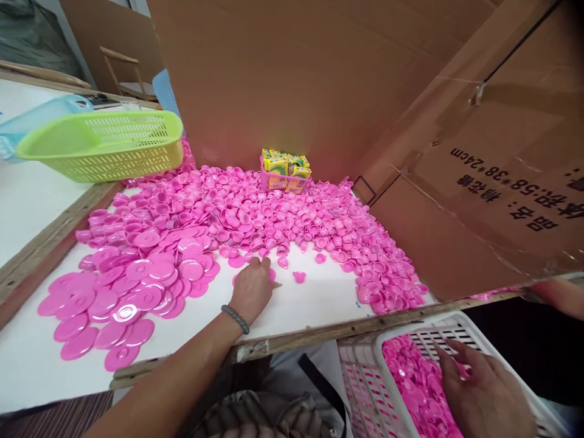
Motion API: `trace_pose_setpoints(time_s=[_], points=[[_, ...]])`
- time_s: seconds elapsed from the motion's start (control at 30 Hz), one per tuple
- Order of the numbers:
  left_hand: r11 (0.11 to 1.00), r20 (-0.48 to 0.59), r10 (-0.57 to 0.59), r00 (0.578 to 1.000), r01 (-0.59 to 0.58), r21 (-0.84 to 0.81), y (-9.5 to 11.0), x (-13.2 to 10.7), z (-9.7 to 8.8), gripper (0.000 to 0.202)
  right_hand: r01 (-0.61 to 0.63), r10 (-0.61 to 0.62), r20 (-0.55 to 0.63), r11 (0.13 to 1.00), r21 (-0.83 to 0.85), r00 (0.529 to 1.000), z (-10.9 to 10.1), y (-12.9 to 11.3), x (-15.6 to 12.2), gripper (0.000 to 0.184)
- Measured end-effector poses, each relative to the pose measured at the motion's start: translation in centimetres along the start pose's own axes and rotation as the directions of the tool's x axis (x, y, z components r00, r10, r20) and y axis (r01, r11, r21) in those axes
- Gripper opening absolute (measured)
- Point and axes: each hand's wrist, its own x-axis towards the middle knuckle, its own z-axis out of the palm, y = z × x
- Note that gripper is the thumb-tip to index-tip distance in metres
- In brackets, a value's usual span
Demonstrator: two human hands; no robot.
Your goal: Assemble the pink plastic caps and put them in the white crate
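My left hand [252, 291], with a beaded bracelet at the wrist, reaches over the white tabletop with its fingers curled down. Pink edges of a small plastic saucer [272, 275] show beside its fingers; what they grip is hidden. A small pink toy cup [298, 277] lies just to the right of this hand. To its left spreads a heap of flat pink saucers [148, 298]. My right hand [483, 386] is over a white slotted basket [365, 365] full of pink pieces [413, 380]. Between its thumb and fingers a bit of pink plastic shows, partly hidden.
A large pile of pink toy cups [314, 213] curves along the cardboard walls [283, 79]. In it stands a pink basket [285, 182] of yellow boxes [286, 163]. A green basket [104, 146] is at left. Wooden strips [319, 337] edge the table. Another person's arm [561, 295] shows at right.
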Motion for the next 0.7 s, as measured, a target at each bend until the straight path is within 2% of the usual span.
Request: trace_pose_setpoints(time_s=[0.03,0.1,0.2,0.27,0.33,0.4,0.47,0.6,0.63,0.7], points=[[1.0,0.021,0.021,1.0,-0.021,0.003,0.1,0.0,0.2,0.031,0.008,-0.008,-0.003,0.997,0.071,1.0,0.2,-0.7,0.0,0.04],[0.994,0.046,0.097,0.994,-0.095,-0.045,0.4,0.1,0.7,0.026,0.042,-0.045,0.004,0.955,0.294,0.999,1.1,-3.7,0.4,0.032],[0.965,0.029,0.216,0.976,-0.209,-0.157,0.5,0.3,1.5,0.028,0.127,-0.181,0.033,0.798,0.589,0.983,3.5,-9.7,1.8,0.022],[0.949,-0.007,0.245,0.969,-0.241,-0.204,0.3,0.3,1.9,0.034,0.176,-0.299,0.059,0.698,0.694,0.953,5.3,-13.3,3.1,0.021],[0.939,-0.029,0.248,0.968,-0.247,-0.237,-0.1,0.3,2.1,0.039,0.235,-0.427,0.078,0.629,0.741,0.901,7.0,-15.9,4.1,0.024],[0.931,-0.036,0.249,0.968,-0.249,-0.268,-0.4,0.4,2.3,0.038,0.287,-0.53,0.1,0.597,0.75,0.842,8.3,-17.4,4.8,0.021],[0.923,-0.036,0.25,0.968,-0.249,-0.294,-0.5,0.5,2.5,0.033,0.298,-0.568,0.124,0.591,0.75,0.814,9.1,-18.1,5.0,0.018],[0.901,-0.048,0.26,0.964,-0.261,-0.346,-0.2,0.8,2.8,0.026,0.219,-0.508,0.131,0.571,0.791,0.851,9.5,-18.5,4.6,0.018],[0.896,-0.054,0.267,0.962,-0.268,-0.355,-0.1,0.8,2.8,0.025,0.223,-0.514,0.124,0.561,0.797,0.849,9.4,-18.5,4.5,0.017],[0.89,-0.061,0.271,0.961,-0.274,-0.365,0.2,0.8,2.9,0.022,0.275,-0.568,0.111,0.549,0.789,0.815,9.2,-18.8,4.3,0.017]])
